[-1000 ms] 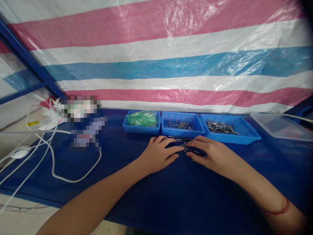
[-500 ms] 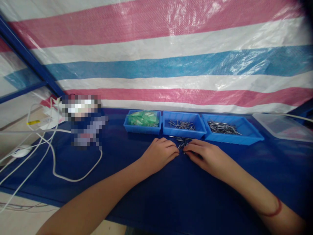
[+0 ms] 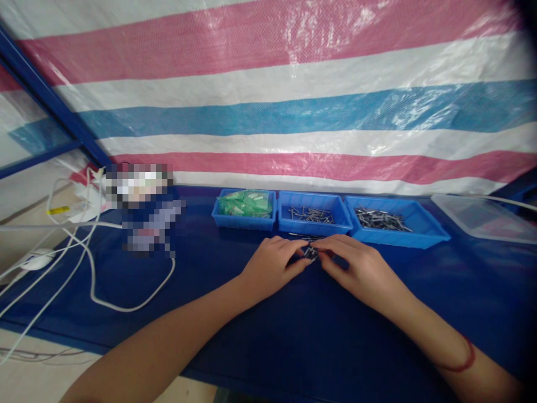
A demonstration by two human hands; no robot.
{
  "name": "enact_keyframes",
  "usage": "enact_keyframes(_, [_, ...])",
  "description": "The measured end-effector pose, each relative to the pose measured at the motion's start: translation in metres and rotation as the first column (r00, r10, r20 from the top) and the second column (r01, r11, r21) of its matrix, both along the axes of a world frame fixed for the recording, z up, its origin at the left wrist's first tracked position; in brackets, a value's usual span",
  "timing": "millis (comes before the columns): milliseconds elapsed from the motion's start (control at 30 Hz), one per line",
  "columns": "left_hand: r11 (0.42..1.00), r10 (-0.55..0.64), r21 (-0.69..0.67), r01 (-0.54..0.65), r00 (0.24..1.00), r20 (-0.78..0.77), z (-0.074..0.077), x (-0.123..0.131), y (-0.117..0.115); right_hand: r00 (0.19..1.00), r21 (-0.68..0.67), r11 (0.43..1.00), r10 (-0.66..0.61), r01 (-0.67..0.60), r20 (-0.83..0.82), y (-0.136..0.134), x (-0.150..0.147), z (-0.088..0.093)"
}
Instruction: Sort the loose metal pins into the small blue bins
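Note:
On the blue table (image 3: 268, 341) lies a small pile of thin metal nails (image 3: 311, 253), directly in front of the bins. My left hand (image 3: 271, 266) curls around the pile from the left, its thumb and fingertips at the nails. From the right, my right hand (image 3: 354, 260) closes on the same pile with bent fingers. The fingertips of both hands nearly meet over it, partly hiding the nails. A few more nails lie just behind, by the front of the middle blue bin (image 3: 314, 228), which holds loose nails.
The right blue bin (image 3: 403, 237) contains many darker nails; the left blue bin (image 3: 245, 224) holds green plastic packets (image 3: 245, 203). A clear plastic lid (image 3: 482, 218) lies far right. White cables (image 3: 126, 308) loop across the left side. A striped plastic sheet (image 3: 268, 117) hangs behind.
My fingers have drawn together over the nails; thumb and fingers of each hand now bracket a tighter pile. Bins and cables stay where they were.

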State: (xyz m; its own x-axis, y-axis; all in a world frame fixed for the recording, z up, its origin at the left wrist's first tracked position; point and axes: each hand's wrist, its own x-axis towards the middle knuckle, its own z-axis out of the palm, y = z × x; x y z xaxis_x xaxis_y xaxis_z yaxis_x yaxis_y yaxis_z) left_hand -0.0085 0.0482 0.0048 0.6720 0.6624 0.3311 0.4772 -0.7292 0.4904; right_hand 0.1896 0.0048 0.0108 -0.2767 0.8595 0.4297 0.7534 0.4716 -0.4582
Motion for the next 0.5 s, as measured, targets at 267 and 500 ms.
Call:
enact_keyframes(267, [0.969, 0.099, -0.245, -0.025, 0.951, 0.293, 0.008, 0.001, -0.005, 0.967, -0.095, 0.995, -0.038, 0.015, -0.252, -0.009, -0.014, 0.002])
enact_keyframes(500, [0.952, 0.199, -0.293, -0.09, 0.909, 0.367, 0.017, 0.0, -0.007, 0.944, -0.226, 0.971, -0.006, -0.072, -0.329, -0.006, -0.015, 0.001])
